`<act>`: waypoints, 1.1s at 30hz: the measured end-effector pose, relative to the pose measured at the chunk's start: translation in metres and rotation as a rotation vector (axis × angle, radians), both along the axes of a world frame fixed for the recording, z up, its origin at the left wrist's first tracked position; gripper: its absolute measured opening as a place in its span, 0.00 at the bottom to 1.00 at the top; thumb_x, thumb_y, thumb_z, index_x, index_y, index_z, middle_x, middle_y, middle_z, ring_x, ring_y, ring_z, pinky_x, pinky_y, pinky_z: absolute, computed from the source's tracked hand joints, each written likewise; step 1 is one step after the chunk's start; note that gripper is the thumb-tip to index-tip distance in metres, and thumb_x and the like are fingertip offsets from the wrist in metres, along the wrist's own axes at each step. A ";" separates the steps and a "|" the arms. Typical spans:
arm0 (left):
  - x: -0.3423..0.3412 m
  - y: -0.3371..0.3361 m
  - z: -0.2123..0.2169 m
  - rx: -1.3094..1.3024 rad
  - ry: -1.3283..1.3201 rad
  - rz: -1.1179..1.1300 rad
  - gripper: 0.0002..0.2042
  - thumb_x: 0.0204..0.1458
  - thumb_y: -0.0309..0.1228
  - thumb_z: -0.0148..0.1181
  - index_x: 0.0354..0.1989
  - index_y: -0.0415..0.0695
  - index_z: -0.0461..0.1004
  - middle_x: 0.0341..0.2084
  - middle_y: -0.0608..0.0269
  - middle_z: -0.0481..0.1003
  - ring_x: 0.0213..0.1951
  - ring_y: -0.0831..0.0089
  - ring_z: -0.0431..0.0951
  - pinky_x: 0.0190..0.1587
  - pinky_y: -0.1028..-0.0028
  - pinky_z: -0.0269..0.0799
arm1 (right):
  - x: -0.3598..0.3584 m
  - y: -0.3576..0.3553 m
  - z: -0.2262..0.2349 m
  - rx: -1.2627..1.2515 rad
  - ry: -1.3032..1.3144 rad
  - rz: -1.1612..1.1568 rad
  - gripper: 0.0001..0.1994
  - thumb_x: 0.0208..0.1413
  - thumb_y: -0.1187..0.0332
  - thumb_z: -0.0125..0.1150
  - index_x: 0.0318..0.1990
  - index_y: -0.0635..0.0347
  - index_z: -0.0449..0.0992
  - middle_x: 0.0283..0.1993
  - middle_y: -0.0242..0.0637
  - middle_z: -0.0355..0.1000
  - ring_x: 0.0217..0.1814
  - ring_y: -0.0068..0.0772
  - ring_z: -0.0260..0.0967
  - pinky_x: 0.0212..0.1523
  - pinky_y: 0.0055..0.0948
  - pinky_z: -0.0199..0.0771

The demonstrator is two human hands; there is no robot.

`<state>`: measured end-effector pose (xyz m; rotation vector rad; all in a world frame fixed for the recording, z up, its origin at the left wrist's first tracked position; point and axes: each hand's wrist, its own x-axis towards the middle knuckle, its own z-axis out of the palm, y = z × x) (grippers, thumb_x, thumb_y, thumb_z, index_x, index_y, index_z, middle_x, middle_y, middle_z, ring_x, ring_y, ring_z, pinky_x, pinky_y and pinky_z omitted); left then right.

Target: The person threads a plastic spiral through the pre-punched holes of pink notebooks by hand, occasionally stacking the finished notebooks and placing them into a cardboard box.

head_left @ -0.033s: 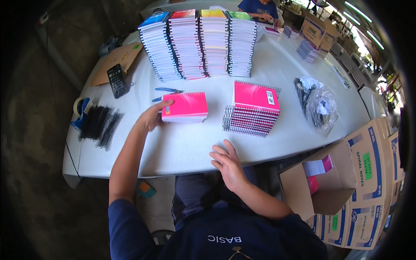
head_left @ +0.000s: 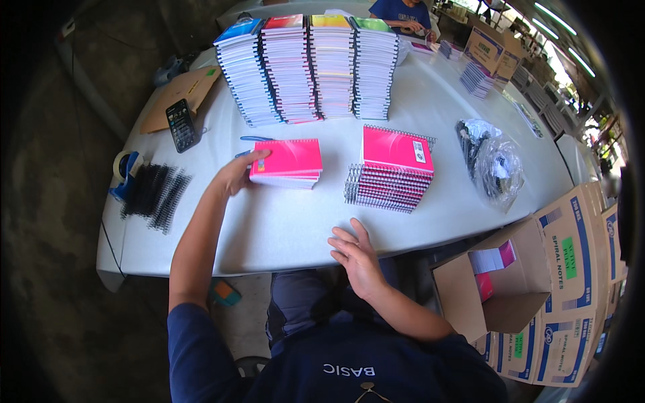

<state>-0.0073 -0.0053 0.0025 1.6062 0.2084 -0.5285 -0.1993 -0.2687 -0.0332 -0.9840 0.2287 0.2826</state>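
Note:
My left hand is closed on the left edge of a small stack of pink-covered notebooks, thumb on top and fingers at the side. Holes run along the far edge of the top cover. Just behind lies a blue-handled pair of pliers, partly hidden by the stack and hand. To the right stands a pile of wire-bound pink notebooks. Nearer to me, my right hand hovers by the table's front edge, fingers apart and nothing in it.
Four tall notebook stacks stand at the back. Black binding coils, a tape dispenser and a phone lie left. A plastic bag sits right, above an open carton. Another person works at the far side.
The left hand and the pink notebooks under it have shifted slightly away from me, covering more of the pliers. My right hand has barely moved.

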 end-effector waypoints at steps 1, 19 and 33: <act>0.013 0.001 0.002 0.025 -0.006 -0.041 0.38 0.40 0.55 0.63 0.55 0.38 0.65 0.47 0.53 0.71 0.51 0.61 0.69 0.55 0.56 0.59 | -0.003 -0.005 0.000 -0.024 -0.002 -0.020 0.33 0.56 0.70 0.50 0.66 0.53 0.41 0.61 0.46 0.56 0.60 0.37 0.58 0.58 0.36 0.56; -0.125 -0.047 0.005 1.016 -1.517 -0.193 0.15 0.41 0.24 0.59 0.41 0.45 0.76 0.39 0.59 0.77 0.38 0.64 0.78 0.41 0.70 0.73 | 0.022 -0.040 0.006 0.580 0.085 0.359 0.25 0.57 0.67 0.50 0.60 0.67 0.55 0.59 0.49 0.61 0.60 0.41 0.60 0.59 0.38 0.60; -0.074 0.168 -0.050 1.839 -0.521 0.565 0.22 0.52 0.48 0.50 0.44 0.40 0.70 0.38 0.50 0.73 0.42 0.50 0.71 0.44 0.57 0.68 | 0.060 -0.031 -0.011 -0.400 -0.642 0.503 0.16 0.54 0.75 0.55 0.51 0.65 0.71 0.50 0.36 0.71 0.51 0.22 0.65 0.54 0.23 0.63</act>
